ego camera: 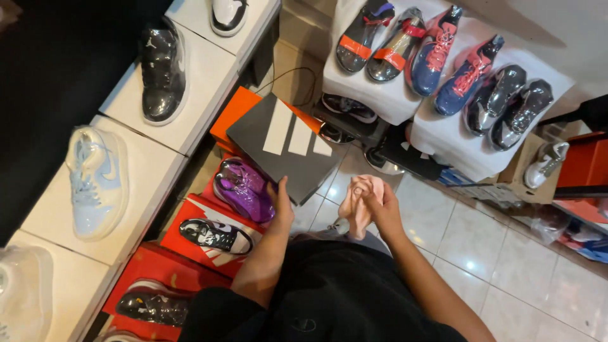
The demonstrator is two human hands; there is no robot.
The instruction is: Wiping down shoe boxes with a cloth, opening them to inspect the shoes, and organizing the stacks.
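The left hand [280, 201] rests with fingers pressed against the near edge of the dark grey cardboard shoebox with three white stripes [286, 144]; the right hand [380, 206], just right of the box, grips a crumpled pink cloth [358, 201]. The box is still shut. Beside its left corner sits a glossy purple plastic-wrapped sneaker [244, 189], seemingly untouched.

pale glossy square floor tiles [506, 253] with thin dark grout lines, catching small bright glints of overhead light. white blocky display shelves [145, 183] stepped along the left, set against a dark black wall surface [44, 76]. white cloth-draped display stands [443, 133] at upper right, with a plain off-white wall [557, 25] behind, shadowed in part. red shelving unit [586, 164] at far right edge.
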